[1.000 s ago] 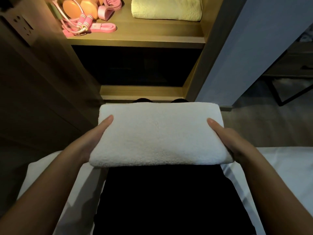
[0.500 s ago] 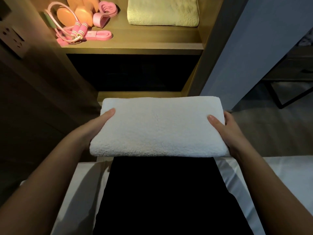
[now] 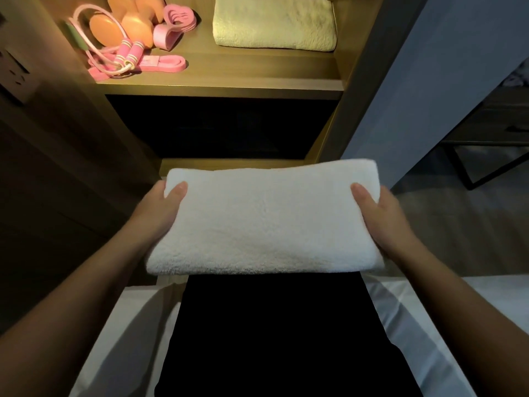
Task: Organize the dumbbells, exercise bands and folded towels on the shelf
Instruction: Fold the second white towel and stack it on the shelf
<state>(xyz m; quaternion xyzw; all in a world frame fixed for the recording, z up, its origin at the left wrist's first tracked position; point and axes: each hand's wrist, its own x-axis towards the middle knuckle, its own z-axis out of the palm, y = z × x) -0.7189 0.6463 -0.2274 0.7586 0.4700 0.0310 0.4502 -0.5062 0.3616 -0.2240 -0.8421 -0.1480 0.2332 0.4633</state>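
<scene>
A folded white towel (image 3: 266, 219) hangs in the air in front of me, below the lit wooden shelf (image 3: 220, 87). My left hand (image 3: 159, 210) grips its left end, thumb on top. My right hand (image 3: 378, 213) grips the right end the same way. On the shelf's right side lies a folded pale green towel (image 3: 274, 24). At the shelf's left stand orange dumbbells (image 3: 126, 27), with pink exercise bands (image 3: 171, 27) and a pink-handled skipping rope (image 3: 128, 55) beside them.
Under the lit shelf is a dark compartment (image 3: 223, 124) with a lower board (image 3: 229, 164). A wall socket (image 3: 14, 75) sits on the left panel. White bedding (image 3: 469, 305) lies at both sides of my dark lap. A dark metal frame (image 3: 486, 161) stands right.
Both hands have lifted the white towel forward and up, away from my lap and towards the shelf. The shelf contents now sit lower and fuller in view.
</scene>
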